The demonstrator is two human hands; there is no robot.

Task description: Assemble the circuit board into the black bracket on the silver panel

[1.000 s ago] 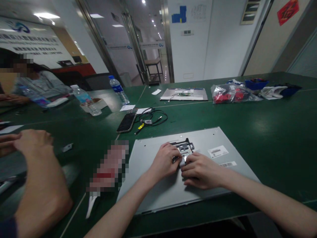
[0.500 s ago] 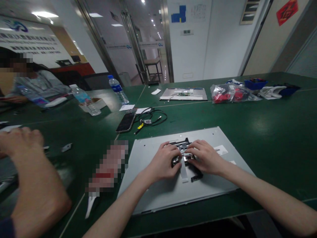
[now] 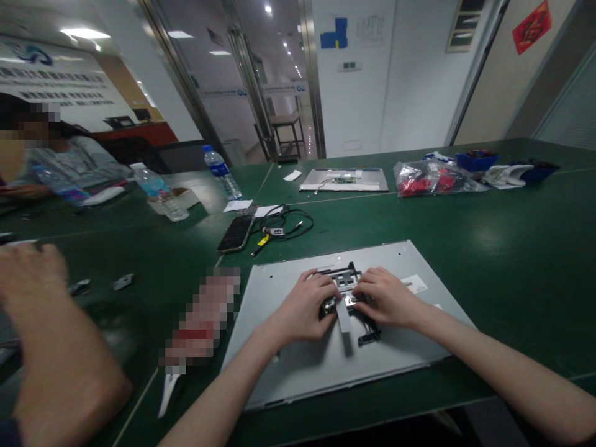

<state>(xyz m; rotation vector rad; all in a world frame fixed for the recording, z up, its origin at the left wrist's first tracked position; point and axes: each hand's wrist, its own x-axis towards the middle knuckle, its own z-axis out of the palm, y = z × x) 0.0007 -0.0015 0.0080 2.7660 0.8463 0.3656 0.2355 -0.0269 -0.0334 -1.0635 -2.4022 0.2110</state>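
A grey metal display panel [image 3: 288, 354] lies back-up on the green table in front of me. Near its middle sits a black bracket with a small circuit part [image 3: 345, 280], and a pale flat ribbon strip [image 3: 343, 315] runs from it toward me. My left hand [image 3: 305, 307] has its fingers curled and presses on the left side of that part. My right hand [image 3: 387, 298] rests on its right side, fingers bent down onto it. A black cable piece [image 3: 369, 335] lies just below my right hand.
A co-worker's arm [image 3: 51, 347] reaches in at the lower left; another person sits at the far left. A phone [image 3: 236, 233], coiled cables [image 3: 284, 222], water bottles [image 3: 222, 172], a second panel [image 3: 344, 179] and a bag of red parts [image 3: 431, 177] lie farther back.
My right hand moved up from the panel's lower middle onto the right side of the bracket, uncovering the ribbon strip and black cable. The co-worker's hand shifted left and down.
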